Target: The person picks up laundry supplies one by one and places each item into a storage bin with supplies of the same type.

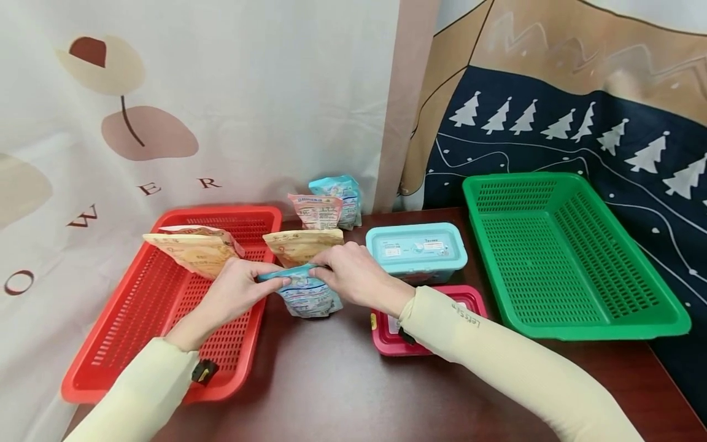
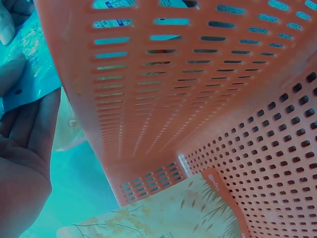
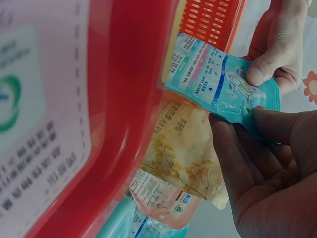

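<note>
The blue pouch (image 1: 310, 299) was found in the middle of the work area, directly between the two hands, over the strip of table (image 1: 309, 393) to the right of the red basket (image 1: 173, 307). Its long axis ran downward from the hands, close to upright; whether its base bore on the table could not be confirmed. Neither hand was clearly nearer: the left hand (image 1: 237, 285) pinched the left end of the top edge, thumb on the front, and the right hand (image 1: 350, 273) pinched the right end. The pouch was of thin, glossy film, printed and creased, flat along the top and fuller below. A tan pouch (image 1: 302, 243) stood just behind it, with a pink pouch (image 1: 318, 212) and a second blue pouch (image 1: 350, 202) farther back. A cream pouch (image 1: 199, 253) lay tilted in the red basket, which was of slotted plastic with sloping walls. To the right were noted a light-blue lidded box (image 1: 417, 248), a red lidded box (image 1: 388, 337) partly covered by the right sleeve (image 1: 491, 341), and a green basket (image 1: 563, 270) of perforated plastic.
</note>
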`<act>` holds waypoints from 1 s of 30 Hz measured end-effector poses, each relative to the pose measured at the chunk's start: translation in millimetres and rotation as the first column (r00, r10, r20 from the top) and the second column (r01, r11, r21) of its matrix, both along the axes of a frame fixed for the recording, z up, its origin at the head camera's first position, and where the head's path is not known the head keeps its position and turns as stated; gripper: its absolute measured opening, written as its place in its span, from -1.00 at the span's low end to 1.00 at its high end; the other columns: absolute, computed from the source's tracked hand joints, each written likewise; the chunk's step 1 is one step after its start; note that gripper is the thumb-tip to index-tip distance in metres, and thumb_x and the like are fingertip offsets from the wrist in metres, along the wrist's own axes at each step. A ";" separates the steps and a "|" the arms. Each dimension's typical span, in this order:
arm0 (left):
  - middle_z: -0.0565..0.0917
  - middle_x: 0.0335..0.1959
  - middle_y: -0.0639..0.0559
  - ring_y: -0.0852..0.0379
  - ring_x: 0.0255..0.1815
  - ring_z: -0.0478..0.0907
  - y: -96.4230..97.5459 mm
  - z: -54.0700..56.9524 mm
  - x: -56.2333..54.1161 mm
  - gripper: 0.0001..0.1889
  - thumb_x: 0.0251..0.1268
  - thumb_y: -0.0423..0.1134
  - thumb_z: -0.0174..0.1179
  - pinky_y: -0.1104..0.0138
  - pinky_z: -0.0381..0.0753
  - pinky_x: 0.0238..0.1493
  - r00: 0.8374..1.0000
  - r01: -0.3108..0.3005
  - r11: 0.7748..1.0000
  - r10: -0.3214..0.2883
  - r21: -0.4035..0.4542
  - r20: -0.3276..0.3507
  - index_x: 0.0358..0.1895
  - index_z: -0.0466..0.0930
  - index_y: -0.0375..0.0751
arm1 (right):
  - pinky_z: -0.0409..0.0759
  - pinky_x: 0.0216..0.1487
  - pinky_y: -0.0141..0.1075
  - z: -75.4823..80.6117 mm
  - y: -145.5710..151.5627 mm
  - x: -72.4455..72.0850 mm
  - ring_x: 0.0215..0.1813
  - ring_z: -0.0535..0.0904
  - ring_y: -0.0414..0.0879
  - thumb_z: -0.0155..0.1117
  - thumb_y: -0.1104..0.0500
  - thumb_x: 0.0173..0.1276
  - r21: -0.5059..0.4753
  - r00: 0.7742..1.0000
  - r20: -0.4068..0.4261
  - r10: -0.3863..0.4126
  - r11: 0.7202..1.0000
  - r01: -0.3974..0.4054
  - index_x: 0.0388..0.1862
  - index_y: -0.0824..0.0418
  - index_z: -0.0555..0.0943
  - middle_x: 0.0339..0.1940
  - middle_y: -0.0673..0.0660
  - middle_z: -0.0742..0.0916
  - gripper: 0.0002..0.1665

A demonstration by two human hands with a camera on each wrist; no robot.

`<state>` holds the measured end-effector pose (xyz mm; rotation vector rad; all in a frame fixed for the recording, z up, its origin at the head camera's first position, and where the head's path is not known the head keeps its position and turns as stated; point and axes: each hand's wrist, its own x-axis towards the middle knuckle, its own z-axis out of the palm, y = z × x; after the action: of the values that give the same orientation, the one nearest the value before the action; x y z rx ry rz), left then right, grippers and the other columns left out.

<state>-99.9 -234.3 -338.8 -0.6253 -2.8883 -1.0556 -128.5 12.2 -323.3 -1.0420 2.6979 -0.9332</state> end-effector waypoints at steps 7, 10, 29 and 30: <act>0.77 -0.44 0.20 0.32 -0.56 0.45 0.1 6.2 -0.8 -0.87 0.26 -0.31 0.48 0.42 0.40 -0.57 0.999 0.030 1.000 -0.030 0.004 -0.018 -0.14 0.86 -0.16 | 0.52 -0.38 -0.42 -0.2 2.6 2.4 -0.36 0.59 -0.22 0.39 0.08 0.48 -0.042 1.000 -0.004 -0.002 0.999 0.002 -0.05 0.11 0.83 -0.29 -0.07 0.82 -0.80; 0.78 -0.43 0.18 0.33 -0.61 0.41 -3.2 13.8 -1.2 -0.84 0.23 -0.33 0.49 0.43 0.34 -0.62 0.998 0.043 0.999 -0.043 -0.003 -0.037 -0.12 0.86 -0.18 | 0.49 -0.41 -0.41 1.8 1.8 3.5 -0.38 0.58 -0.23 0.40 0.06 0.47 -0.069 1.000 -0.028 -0.001 0.998 -0.001 -0.05 0.09 0.83 -0.33 -0.07 0.82 -0.80; 0.82 -0.28 0.17 0.39 -0.31 0.70 -29.3 90.4 7.9 -0.66 -0.01 -0.59 0.51 0.58 0.60 -0.30 0.960 0.129 0.991 -0.114 0.041 -0.255 -0.13 0.86 -0.20 | 0.35 -0.47 -0.40 49.5 -15.1 13.3 -0.55 0.41 -0.30 0.41 0.08 0.47 -0.355 0.986 -0.166 -0.026 0.934 -0.035 0.01 0.06 0.82 -0.41 -0.12 0.79 -0.79; 0.82 -0.26 0.20 0.41 -0.28 0.70 -31.7 92.4 7.9 -0.63 -0.04 -0.62 0.51 0.59 0.59 -0.27 0.953 0.132 0.991 -0.116 0.038 -0.280 -0.13 0.86 -0.20 | 0.35 -0.47 -0.40 51.2 -17.3 14.1 -0.55 0.40 -0.30 0.40 0.09 0.47 -0.367 0.987 -0.160 -0.025 0.930 -0.036 0.00 0.06 0.82 -0.40 -0.12 0.79 -0.79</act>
<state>-92.0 -266.0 -246.4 -0.8837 -2.5997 -0.9682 -114.4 -5.1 -272.2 -1.2375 2.7041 -1.4581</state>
